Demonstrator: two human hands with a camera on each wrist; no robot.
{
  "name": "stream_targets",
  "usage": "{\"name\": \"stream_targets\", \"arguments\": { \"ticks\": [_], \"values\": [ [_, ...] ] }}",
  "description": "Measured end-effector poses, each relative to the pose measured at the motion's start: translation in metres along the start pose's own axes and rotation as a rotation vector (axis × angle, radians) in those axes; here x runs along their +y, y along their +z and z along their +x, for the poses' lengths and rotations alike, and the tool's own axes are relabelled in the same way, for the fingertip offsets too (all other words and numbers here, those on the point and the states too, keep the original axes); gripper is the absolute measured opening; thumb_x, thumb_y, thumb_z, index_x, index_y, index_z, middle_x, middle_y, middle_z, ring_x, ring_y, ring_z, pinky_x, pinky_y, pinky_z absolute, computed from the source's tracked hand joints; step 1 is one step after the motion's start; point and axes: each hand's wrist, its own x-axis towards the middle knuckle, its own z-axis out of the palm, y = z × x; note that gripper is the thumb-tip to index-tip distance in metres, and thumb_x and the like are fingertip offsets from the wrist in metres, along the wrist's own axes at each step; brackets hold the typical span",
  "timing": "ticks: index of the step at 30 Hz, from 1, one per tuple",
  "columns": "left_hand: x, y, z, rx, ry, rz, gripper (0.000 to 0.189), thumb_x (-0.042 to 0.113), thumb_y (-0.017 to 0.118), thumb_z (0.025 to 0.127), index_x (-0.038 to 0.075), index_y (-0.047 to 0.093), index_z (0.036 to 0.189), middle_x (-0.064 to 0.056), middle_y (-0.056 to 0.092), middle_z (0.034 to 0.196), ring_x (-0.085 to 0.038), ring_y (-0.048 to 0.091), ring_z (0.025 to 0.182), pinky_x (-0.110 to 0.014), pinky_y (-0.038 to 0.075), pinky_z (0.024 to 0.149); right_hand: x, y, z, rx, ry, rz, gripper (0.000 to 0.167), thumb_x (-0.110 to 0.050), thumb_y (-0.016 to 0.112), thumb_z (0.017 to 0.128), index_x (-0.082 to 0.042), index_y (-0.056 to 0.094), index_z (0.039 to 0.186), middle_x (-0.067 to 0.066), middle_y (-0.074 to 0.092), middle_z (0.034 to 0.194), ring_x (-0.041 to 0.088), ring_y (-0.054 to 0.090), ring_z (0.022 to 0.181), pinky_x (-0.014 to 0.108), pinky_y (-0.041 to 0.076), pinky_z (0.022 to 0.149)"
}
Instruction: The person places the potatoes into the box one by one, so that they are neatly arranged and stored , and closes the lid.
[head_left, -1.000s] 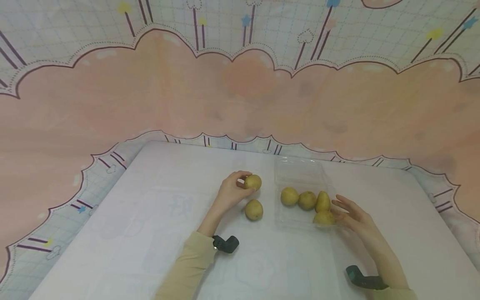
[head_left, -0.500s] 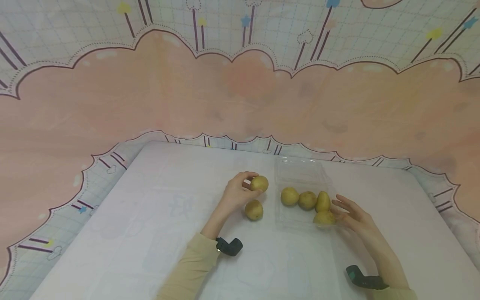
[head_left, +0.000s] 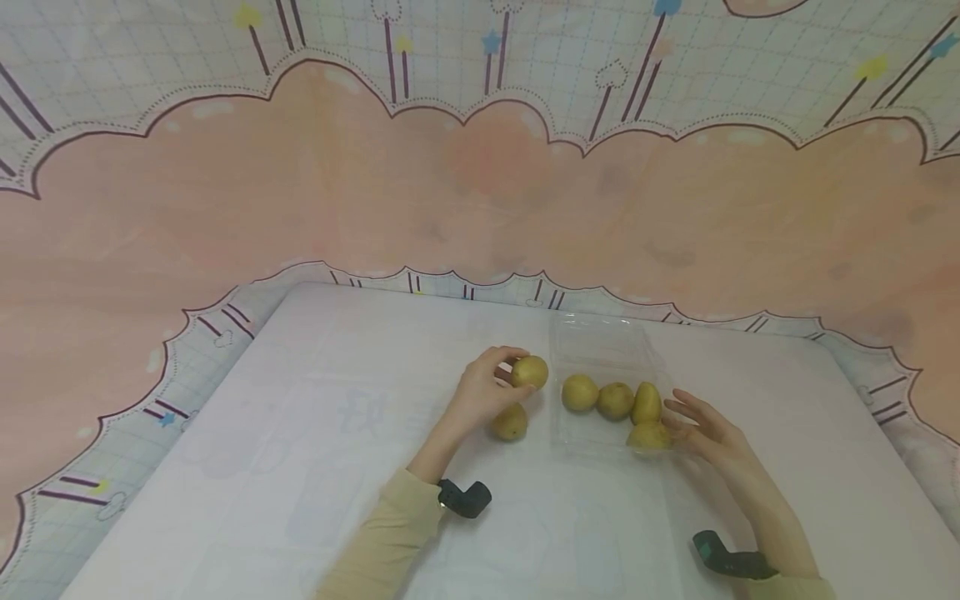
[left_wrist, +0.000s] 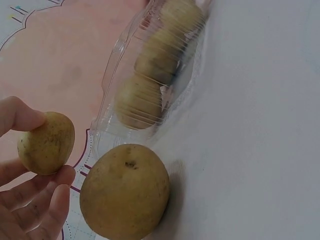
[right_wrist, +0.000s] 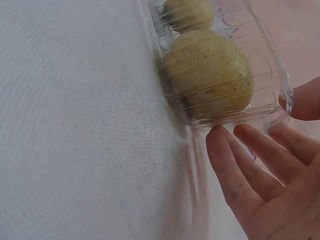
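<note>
My left hand point(head_left: 482, 390) holds a yellowish potato point(head_left: 531, 372) between thumb and fingertips, above the table and just left of a clear plastic box point(head_left: 585, 433). Below that hand a second potato point(head_left: 510, 423) sits on the table, partly covered by the hand. In the box lie several potatoes point(head_left: 615, 402) in a bent row. My right hand point(head_left: 711, 435) is at the box's right side. In the right wrist view its fingers point(right_wrist: 267, 155) are fairly straight against the box wall, and the thumb touches the rim.
The box's clear lid point(head_left: 596, 340) lies folded back behind it. A white cloth point(head_left: 300, 417) covers the table. Behind rises a patterned curtain point(head_left: 450, 192). Each wrist wears a black camera mount point(head_left: 465, 498).
My left hand has carried the potato to the right and slightly nearer, closer to the box, and now partly covers the potato on the table. The right hand has stayed in place.
</note>
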Motion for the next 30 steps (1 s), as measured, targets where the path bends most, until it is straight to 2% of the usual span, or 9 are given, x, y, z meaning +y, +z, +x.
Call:
{"name": "stream_targets", "arguments": {
  "ticks": [5, 12, 15, 20, 26, 30],
  "values": [
    [0.003, 0.003, -0.002, -0.018, -0.002, 0.0, 0.046, 0.015, 0.076, 0.079, 0.011, 0.061, 0.123, -0.008, 0.062, 0.119, -0.021, 0.061, 0.095, -0.027, 0.054, 0.078, 0.001, 0.0, 0.0, -0.004, -0.013, 0.016, 0.056, -0.013, 0.049, 0.098, -0.001, 0.027, 0.149, -0.031, 0.048, 0.123, -0.012, 0.056, 0.107, 0.013, 0.048, 0.083],
    [0.006, 0.007, -0.004, -0.038, 0.027, 0.004, 0.046, 0.013, 0.075, 0.08, 0.01, 0.06, 0.123, -0.009, 0.061, 0.117, -0.02, 0.062, 0.093, -0.026, 0.055, 0.078, 0.0, 0.0, 0.0, 0.002, -0.002, 0.006, 0.057, -0.014, 0.05, 0.098, -0.001, 0.027, 0.149, -0.031, 0.048, 0.123, -0.012, 0.056, 0.106, 0.013, 0.049, 0.083],
    [0.008, 0.008, -0.005, -0.051, 0.042, -0.003, 0.046, 0.013, 0.075, 0.08, 0.009, 0.061, 0.123, -0.01, 0.061, 0.116, -0.02, 0.062, 0.092, -0.024, 0.055, 0.076, 0.0, 0.0, 0.0, 0.005, 0.005, -0.001, 0.057, -0.014, 0.049, 0.098, -0.002, 0.027, 0.149, -0.028, 0.048, 0.125, -0.012, 0.057, 0.105, 0.014, 0.049, 0.083],
    [0.009, 0.013, -0.005, -0.066, 0.057, 0.005, 0.046, 0.013, 0.076, 0.079, 0.009, 0.061, 0.122, -0.009, 0.062, 0.115, -0.02, 0.063, 0.091, -0.022, 0.054, 0.074, -0.001, -0.001, 0.001, 0.007, 0.026, -0.021, 0.057, -0.014, 0.05, 0.098, -0.002, 0.027, 0.149, -0.014, 0.049, 0.134, -0.012, 0.056, 0.105, 0.015, 0.049, 0.083],
    [0.013, 0.018, -0.007, -0.084, 0.079, 0.02, 0.045, 0.013, 0.076, 0.078, 0.01, 0.062, 0.121, -0.009, 0.062, 0.114, -0.02, 0.064, 0.091, -0.023, 0.053, 0.077, -0.002, -0.001, 0.001, 0.008, 0.028, -0.018, 0.058, -0.016, 0.051, 0.098, -0.002, 0.028, 0.149, -0.021, 0.049, 0.13, -0.012, 0.056, 0.105, 0.015, 0.049, 0.083],
    [0.014, 0.022, -0.008, -0.105, 0.081, 0.007, 0.045, 0.013, 0.076, 0.079, 0.011, 0.062, 0.122, -0.008, 0.062, 0.115, -0.018, 0.063, 0.092, -0.019, 0.053, 0.075, -0.002, -0.001, 0.001, 0.005, 0.031, -0.024, 0.058, -0.017, 0.05, 0.098, -0.002, 0.027, 0.149, -0.001, 0.05, 0.14, -0.013, 0.055, 0.106, 0.015, 0.049, 0.084]
  ]
}}
